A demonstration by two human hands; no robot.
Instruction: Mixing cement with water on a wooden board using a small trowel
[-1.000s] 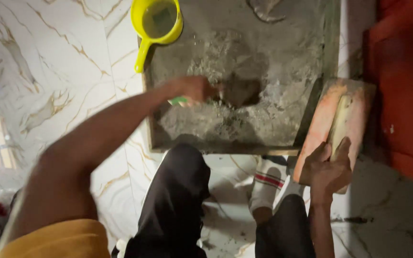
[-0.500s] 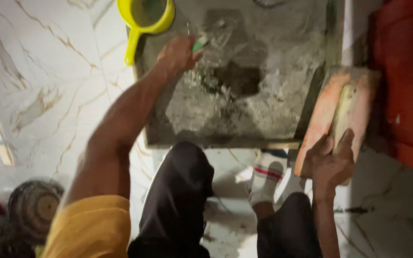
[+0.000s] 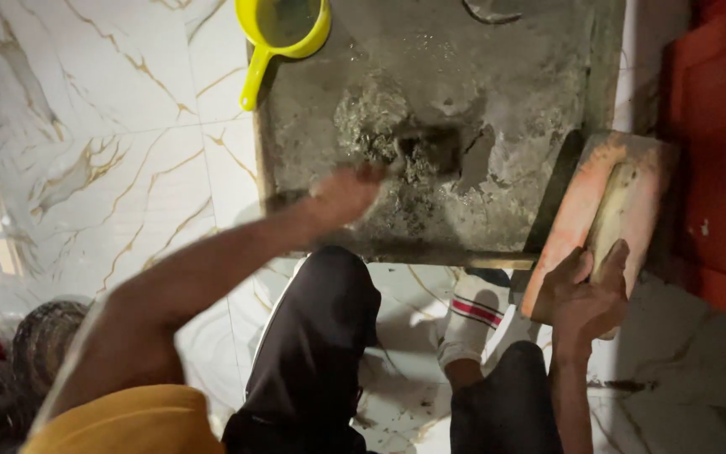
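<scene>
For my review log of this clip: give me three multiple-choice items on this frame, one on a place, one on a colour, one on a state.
1. Where is the scoop?
A. at the mixing board's far left corner
B. on the person's knee
C. in the right hand

2. What colour is the scoop?
A. blue
B. yellow
C. white

3. What is the right hand doing?
A. resting flat on the floor
B. hanging free
C. gripping the float's handle

Answers: 1 A, it sits at that corner. 2 B, plainly yellow. 3 C, fingers wrap the handle.
</scene>
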